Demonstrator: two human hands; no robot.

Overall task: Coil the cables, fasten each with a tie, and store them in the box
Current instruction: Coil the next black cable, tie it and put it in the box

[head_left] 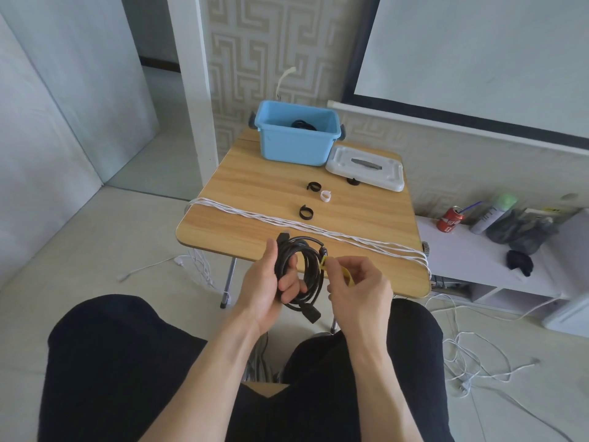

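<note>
A: What have we got in our grip?

B: Our left hand (264, 282) is wrapped round one side of the coiled black cable (299, 272), fingers through the loop. Our right hand (357, 285) pinches the yellow tie (345, 275) where it meets the coil's right side. Both are held over the near edge of the desk (242, 199).

A: And beyond the coil?

B: Just past it, the white cable (318, 229) lies in long strands across the desk, drooping over the left and right edges. Beyond that, two black ties (306, 212) and a white tie (325, 196) sit apart on bare wood in the middle.

A: The box?

B: The blue box (296, 138) stands open at the far edge with a dark coil inside; its white lid (366, 169) lies just beside it, at the far right corner. We see open wood on the desk's left side. More white cable trails on the floor (95, 250) at both sides.
</note>
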